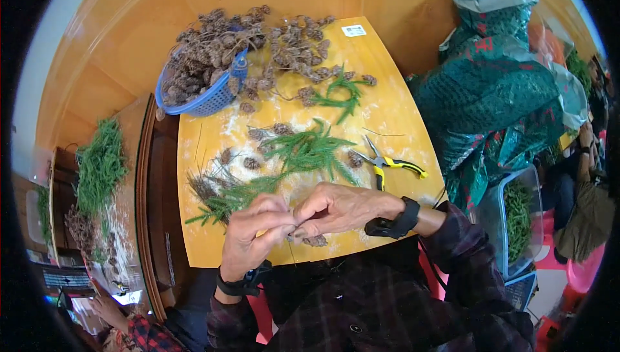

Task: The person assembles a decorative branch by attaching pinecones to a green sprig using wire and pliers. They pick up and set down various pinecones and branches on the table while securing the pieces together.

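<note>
My left hand (254,232) and my right hand (345,208) meet at the near edge of the yellow board, fingertips pinched together. Whatever is between the fingers is small and mostly hidden; a thin wire-like line hangs below them. A brown pine cone (315,241) lies just under my right hand. Past my knuckles spread green artificial pine sprigs (307,148), with loose pine cones (251,163) around them. Long-nose pliers (387,163) with yellow and black handles lie with jaws apart, beyond my right wrist.
A blue basket (210,101) heaped with pine cones stands at the far left of the board (387,119), more cones beside it. Green plastic bags (491,87) and a clear tub (536,239) of greenery are at right. Another person's hand (110,310) shows at a table lower left.
</note>
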